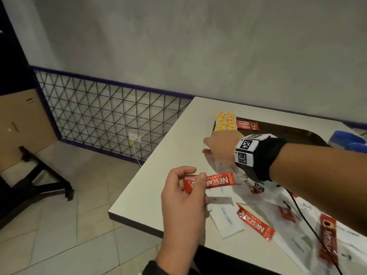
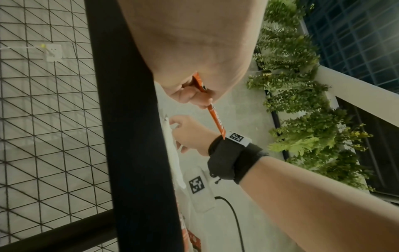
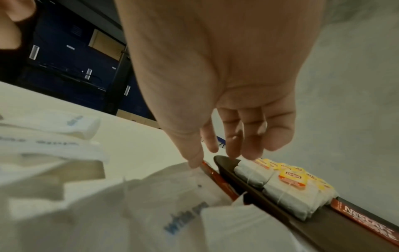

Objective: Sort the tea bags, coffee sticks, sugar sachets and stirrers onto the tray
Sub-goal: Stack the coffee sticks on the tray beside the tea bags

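Note:
My left hand (image 1: 195, 180) pinches a red coffee stick (image 1: 216, 180) above the table's near-left corner; the left wrist view shows the same stick (image 2: 217, 119) edge-on between thumb and fingers. My right hand (image 1: 210, 150) reaches down at the left end of the dark brown tray (image 1: 282, 130). Its fingers (image 3: 248, 145) hang straight over the tray rim (image 3: 257, 196), and the thumb tip touches a red coffee stick (image 3: 218, 177) beside the white sugar sachets (image 3: 172, 213). Yellow-tagged tea bags (image 1: 226, 121) and one coffee stick (image 1: 247, 125) lie on the tray.
More coffee sticks (image 1: 256, 223) and sugar sachets (image 1: 226, 219) lie loose on the white table (image 1: 158, 187). A black cable (image 1: 309, 221) runs across them. A blue object (image 1: 347, 140) sits at the far right. The table's left edge drops to a tiled floor.

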The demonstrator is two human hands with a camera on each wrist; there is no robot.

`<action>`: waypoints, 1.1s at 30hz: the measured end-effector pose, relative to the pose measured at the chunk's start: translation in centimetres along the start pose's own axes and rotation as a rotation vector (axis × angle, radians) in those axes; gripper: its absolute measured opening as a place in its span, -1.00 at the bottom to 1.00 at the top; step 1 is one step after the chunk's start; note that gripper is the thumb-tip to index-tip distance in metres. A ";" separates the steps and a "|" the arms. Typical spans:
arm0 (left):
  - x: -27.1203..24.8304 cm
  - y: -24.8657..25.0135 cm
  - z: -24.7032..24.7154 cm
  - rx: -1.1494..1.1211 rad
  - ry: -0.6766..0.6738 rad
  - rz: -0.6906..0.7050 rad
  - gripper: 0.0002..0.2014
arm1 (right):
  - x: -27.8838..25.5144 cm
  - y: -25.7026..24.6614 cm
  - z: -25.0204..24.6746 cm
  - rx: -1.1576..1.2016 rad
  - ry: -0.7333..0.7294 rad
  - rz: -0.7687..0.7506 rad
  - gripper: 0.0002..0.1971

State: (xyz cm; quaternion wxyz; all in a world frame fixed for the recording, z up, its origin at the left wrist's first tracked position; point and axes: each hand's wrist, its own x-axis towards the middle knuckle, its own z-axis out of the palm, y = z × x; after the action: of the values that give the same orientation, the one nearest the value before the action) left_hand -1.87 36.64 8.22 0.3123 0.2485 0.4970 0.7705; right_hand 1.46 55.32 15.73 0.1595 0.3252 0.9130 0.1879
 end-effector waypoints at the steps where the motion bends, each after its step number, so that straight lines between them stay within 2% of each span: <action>1: 0.1 0.0 0.0 -0.008 0.002 -0.007 -0.88 | 0.3 -0.2 0.1 -0.021 -0.005 0.007 -0.71; 6: 0.0 0.1 0.1 0.022 -0.015 -0.012 -0.91 | 1.1 -1.0 -0.2 -0.081 -0.055 -0.022 -0.74; 9: -0.1 0.4 0.2 0.052 -0.042 -0.014 -0.89 | 1.2 -0.9 -0.4 0.011 0.034 0.011 -0.83; 11: 0.0 0.3 0.2 0.062 -0.049 -0.034 -0.86 | 0.7 -0.1 -0.9 0.239 0.184 0.052 -0.87; 13: 0.2 0.1 0.0 0.099 -0.056 -0.030 -0.90 | -1.1 0.6 -1.9 0.541 0.305 0.063 -0.82; 15: 0.2 0.1 0.0 0.132 -0.082 -0.007 -0.97 | -4.1 0.9 -3.0 0.797 0.345 -0.001 -0.83; 16: 0.1 0.2 0.1 0.129 -0.092 -0.004 -0.97 | -5.9 0.8 -3.2 0.846 0.325 -0.068 -0.86; 19: 0.2 0.1 0.4 0.063 -0.073 -0.032 -0.91 | -10.5 0.3 -2.7 0.687 0.294 -0.262 -0.91; 22: 0.4 -0.3 0.4 0.021 -0.107 -0.048 -0.85 | -12.8 -0.2 -1.1 0.522 0.280 -0.352 -0.90; 26: 0.2 -0.1 0.1 0.050 -0.167 -0.023 -0.83 | -13.4 -0.5 0.6 0.514 0.306 -0.370 -0.91; 30: 0.2 0.0 -0.2 0.136 -0.204 -0.011 -0.67 | -13.4 0.0 0.8 0.546 0.319 -0.345 -0.91; 33: -0.4 0.2 0.1 0.255 -0.299 0.078 -0.67 | -13.6 0.2 0.0 0.545 0.358 -0.380 -0.88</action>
State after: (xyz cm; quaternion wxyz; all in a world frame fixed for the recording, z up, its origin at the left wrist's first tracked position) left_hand -1.57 36.40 8.39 0.3186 0.4168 0.5286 0.6673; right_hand 11.64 46.58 18.16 -0.0628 0.1427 0.9869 -0.0412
